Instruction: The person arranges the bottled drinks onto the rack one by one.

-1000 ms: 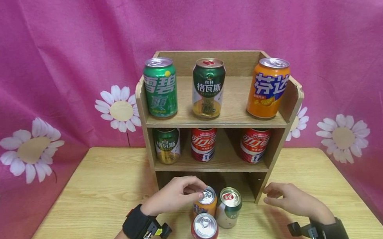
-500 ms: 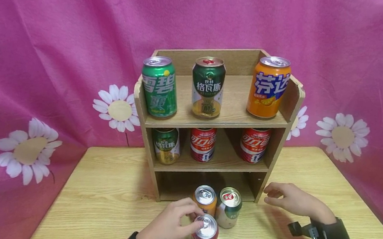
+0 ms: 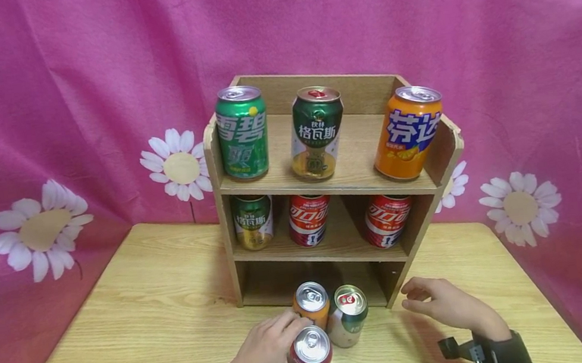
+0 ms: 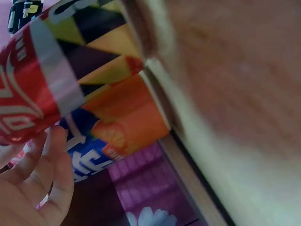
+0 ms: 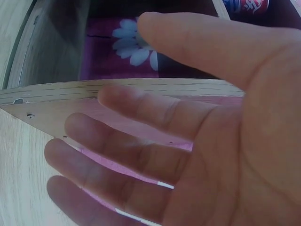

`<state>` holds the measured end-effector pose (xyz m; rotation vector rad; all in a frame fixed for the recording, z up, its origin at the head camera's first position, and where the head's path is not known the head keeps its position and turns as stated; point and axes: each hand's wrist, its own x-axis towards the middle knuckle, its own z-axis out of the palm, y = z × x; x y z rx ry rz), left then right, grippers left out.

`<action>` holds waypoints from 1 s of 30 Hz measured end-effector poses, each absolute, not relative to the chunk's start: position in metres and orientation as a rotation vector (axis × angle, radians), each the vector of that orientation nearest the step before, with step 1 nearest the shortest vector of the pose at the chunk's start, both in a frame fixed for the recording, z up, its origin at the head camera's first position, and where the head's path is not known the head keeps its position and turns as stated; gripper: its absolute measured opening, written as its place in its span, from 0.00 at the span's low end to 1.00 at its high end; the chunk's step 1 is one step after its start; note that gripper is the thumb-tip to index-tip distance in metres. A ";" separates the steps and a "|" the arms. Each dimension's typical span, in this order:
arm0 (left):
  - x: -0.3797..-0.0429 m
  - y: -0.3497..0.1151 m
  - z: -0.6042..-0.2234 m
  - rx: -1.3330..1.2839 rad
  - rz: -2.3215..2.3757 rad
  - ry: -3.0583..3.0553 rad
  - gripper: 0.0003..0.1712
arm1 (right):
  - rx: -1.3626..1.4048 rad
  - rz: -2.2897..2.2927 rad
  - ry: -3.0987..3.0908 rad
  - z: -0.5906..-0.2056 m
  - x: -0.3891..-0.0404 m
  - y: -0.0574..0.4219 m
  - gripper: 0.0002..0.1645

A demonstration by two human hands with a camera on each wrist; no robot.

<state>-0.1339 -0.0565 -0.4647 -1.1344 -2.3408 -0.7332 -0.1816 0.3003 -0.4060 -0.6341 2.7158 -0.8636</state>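
Note:
My left hand [image 3: 267, 355] curls round a red cola can [image 3: 311, 347] on the table, thumb along its near side and fingers along its far side. In the left wrist view the fingers [image 4: 61, 165] lie against the red can [image 4: 42, 84]. Right behind it stands an orange soda can [image 3: 311, 302], also showing in the left wrist view with a blue label. To its right is a green and white can [image 3: 348, 315] with a red tab. My right hand [image 3: 442, 302] hangs beside the shelf's right side, fingers loosely bent and holding nothing; the right wrist view shows its bare palm [image 5: 211, 155].
A wooden shelf [image 3: 324, 186] stands behind the cans. On its top are green [image 3: 244, 136], dark green [image 3: 316, 133] and orange cans [image 3: 408, 132]. A green-gold can [image 3: 254, 221] and two red cans [image 3: 310, 220] fill the middle level. A pink curtain [image 3: 99, 107] hangs behind.
My left hand has come from above the orange can toward me, down onto the red cola can, and now grips it. The right hand has stayed in place.

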 end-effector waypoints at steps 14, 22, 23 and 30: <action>-0.129 -0.051 -0.471 -1.071 -0.986 -2.582 0.43 | -0.617 -0.836 2.707 -0.407 -0.184 0.299 0.19; -0.133 -0.052 -0.470 -1.128 -1.045 -2.557 0.41 | -0.609 -0.836 2.709 -0.411 -0.185 0.300 0.19; -0.133 -0.052 -0.470 -1.137 -1.047 -2.549 0.40 | -0.607 -0.838 2.707 -0.411 -0.185 0.300 0.19; -0.137 -0.056 -0.465 -1.183 -1.045 -2.544 0.38 | -0.612 -0.837 2.711 -0.409 -0.185 0.301 0.18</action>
